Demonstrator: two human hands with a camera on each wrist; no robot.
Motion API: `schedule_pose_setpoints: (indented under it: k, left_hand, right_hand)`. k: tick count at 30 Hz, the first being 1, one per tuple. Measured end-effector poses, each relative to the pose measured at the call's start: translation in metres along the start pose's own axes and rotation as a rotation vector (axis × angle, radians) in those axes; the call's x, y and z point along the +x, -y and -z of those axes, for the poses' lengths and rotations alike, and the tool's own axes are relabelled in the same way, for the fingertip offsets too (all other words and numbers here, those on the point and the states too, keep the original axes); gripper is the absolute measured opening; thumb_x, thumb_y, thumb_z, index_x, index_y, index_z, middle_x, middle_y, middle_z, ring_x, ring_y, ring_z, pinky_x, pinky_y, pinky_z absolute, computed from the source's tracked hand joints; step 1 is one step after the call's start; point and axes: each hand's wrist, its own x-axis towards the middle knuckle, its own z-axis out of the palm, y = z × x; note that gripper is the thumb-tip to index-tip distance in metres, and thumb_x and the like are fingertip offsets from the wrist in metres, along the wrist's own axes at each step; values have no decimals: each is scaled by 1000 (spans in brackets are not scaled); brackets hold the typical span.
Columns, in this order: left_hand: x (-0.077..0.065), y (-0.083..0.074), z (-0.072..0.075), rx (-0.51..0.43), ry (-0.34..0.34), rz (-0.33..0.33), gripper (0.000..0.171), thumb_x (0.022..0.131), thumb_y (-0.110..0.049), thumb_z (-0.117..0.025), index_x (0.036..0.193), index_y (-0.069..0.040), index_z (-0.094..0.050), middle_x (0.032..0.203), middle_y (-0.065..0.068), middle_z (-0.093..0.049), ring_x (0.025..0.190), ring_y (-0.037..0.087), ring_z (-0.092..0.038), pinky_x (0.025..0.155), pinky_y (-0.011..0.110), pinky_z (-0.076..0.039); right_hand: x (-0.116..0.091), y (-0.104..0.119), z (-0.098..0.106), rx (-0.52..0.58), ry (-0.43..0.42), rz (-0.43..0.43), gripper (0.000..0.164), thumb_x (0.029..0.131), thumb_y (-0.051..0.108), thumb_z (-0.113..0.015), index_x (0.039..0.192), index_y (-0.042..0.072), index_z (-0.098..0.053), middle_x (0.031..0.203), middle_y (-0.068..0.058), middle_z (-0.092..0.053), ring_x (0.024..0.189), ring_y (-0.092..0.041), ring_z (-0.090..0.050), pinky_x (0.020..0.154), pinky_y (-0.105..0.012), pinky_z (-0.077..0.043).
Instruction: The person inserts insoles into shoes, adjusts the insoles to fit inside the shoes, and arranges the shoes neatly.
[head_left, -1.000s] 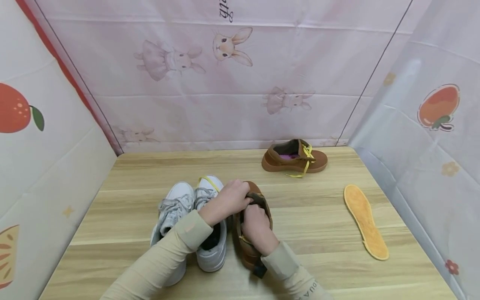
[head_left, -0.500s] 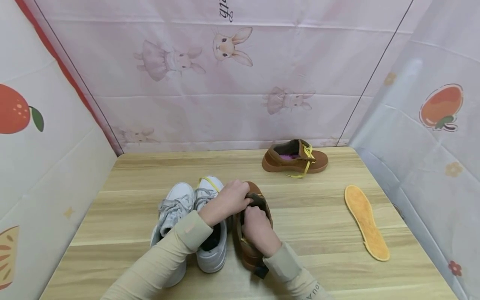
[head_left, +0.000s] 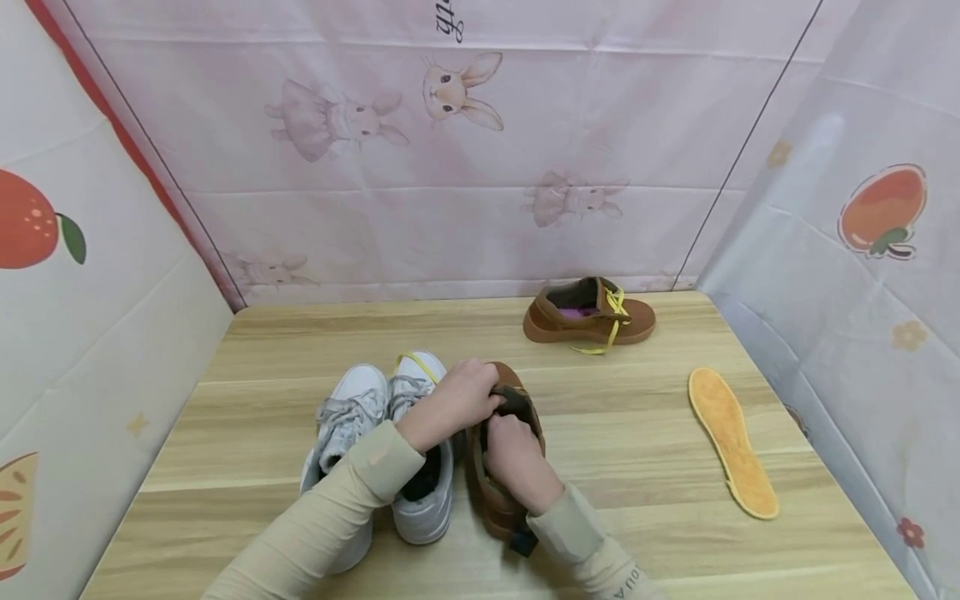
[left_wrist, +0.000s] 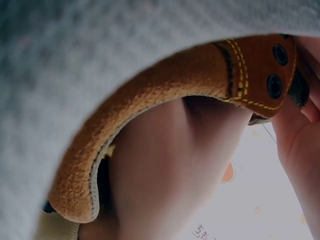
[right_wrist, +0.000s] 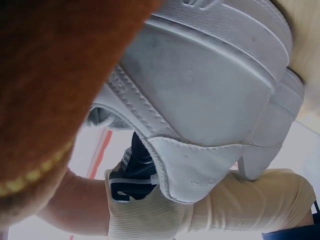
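A brown shoe (head_left: 491,504) with dark lining stands on the table in front of me, toe away. My left hand (head_left: 463,392) reaches across a white sneaker (head_left: 422,517) and pinches the brown shoe's tongue near the front of its opening. My right hand (head_left: 516,454) is pushed down into the same opening; its fingers are hidden inside. Close up in the left wrist view are the shoe's suede collar (left_wrist: 165,75) and dark eyelets (left_wrist: 274,86), with the right hand (left_wrist: 165,165) passing inside. The right wrist view shows the brown shoe's side (right_wrist: 55,75) beside a white sneaker (right_wrist: 200,85).
Another white sneaker (head_left: 352,417) stands at the left. A yellow lace (head_left: 414,360) lies over the nearer sneaker's toe. A second brown shoe (head_left: 551,325) with yellow laces is at the back edge. An orange insole (head_left: 731,442) lies at the right. Printed curtains enclose the table.
My right wrist has shifted very slightly to the right, its hand still inside the shoe. The left hand keeps its place on the tongue.
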Motion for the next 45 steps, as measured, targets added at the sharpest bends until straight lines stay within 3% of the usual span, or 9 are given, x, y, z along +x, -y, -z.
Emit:
schedule_pose_setpoints:
  k: [9, 16, 20, 23, 26, 29, 34, 40, 45]
  left_hand:
    - [-1, 0, 0, -6, 10, 11, 33, 86, -19, -68, 58, -14, -52, 51, -2, -46, 47, 10, -46, 50, 25, -39]
    - [-1, 0, 2, -25, 24, 14, 33, 87, -18, -67, 58, -13, -51, 50, -1, -44, 44, 10, -45, 47, 23, -36]
    - [-1, 0, 1, -32, 22, 13, 34, 87, -18, -67, 58, -13, -51, 50, -1, -44, 44, 10, -45, 47, 23, -36]
    - [-2, 1, 0, -38, 20, 13, 35, 87, -18, -67, 57, -14, -50, 50, -1, -43, 44, 9, -44, 47, 23, -36]
    - [-3, 2, 0, -38, 6, 11, 37, 86, -18, -68, 56, -14, -47, 49, -2, -40, 44, 10, -42, 47, 23, -35]
    - [-2, 2, 0, -32, -5, 9, 38, 86, -18, -69, 56, -14, -46, 49, -2, -39, 45, 10, -42, 48, 23, -35]
    - [-1, 2, 0, -25, -6, 9, 37, 85, -19, -69, 55, -14, -47, 49, -3, -40, 45, 9, -43, 49, 23, -37]
    - [-1, 1, 0, -36, 4, 11, 38, 86, -19, -68, 55, -14, -46, 48, -3, -37, 44, 9, -42, 48, 23, -36]
    - [-2, 1, 1, -48, 20, 16, 37, 86, -19, -68, 55, -13, -48, 47, -2, -39, 43, 10, -43, 47, 23, -36]
  right_hand:
    - [-6, 0, 9, -13, 114, 20, 28, 77, 3, -62, 102, -7, -57, 77, -21, -56, 70, -35, -61, 61, -42, -50]
    - [-7, 2, 6, -17, 24, 3, 23, 77, 0, -63, 99, -5, -58, 79, -23, -54, 63, -36, -60, 54, -41, -49]
    - [-11, 2, 10, -11, 28, 21, 24, 75, 0, -63, 98, -4, -58, 82, -24, -54, 62, -35, -59, 53, -41, -49]
    - [-21, 1, 19, 21, 61, 65, 20, 73, 1, -65, 91, -1, -57, 82, -20, -54, 62, -30, -56, 53, -39, -46]
    - [-32, 0, 34, 88, 93, 136, 10, 72, 1, -64, 72, 5, -55, 66, -7, -51, 54, -19, -48, 49, -32, -41]
    - [-42, -2, 49, 143, 126, 212, 26, 71, -3, -61, 54, 11, -46, 49, 8, -35, 46, -9, -33, 44, -24, -30]
    - [-48, -4, 62, 132, 169, 277, 35, 68, -9, -58, 49, 14, -40, 49, 10, -25, 45, -6, -25, 42, -21, -24]
    - [-34, -6, 54, 74, 285, 220, 25, 68, -8, -63, 58, 14, -58, 54, 7, -43, 49, -9, -35, 46, -23, -33]
    - [-27, -7, 43, 3, 353, 167, 17, 71, -7, -61, 71, 9, -56, 59, 1, -45, 51, -13, -36, 46, -26, -33]
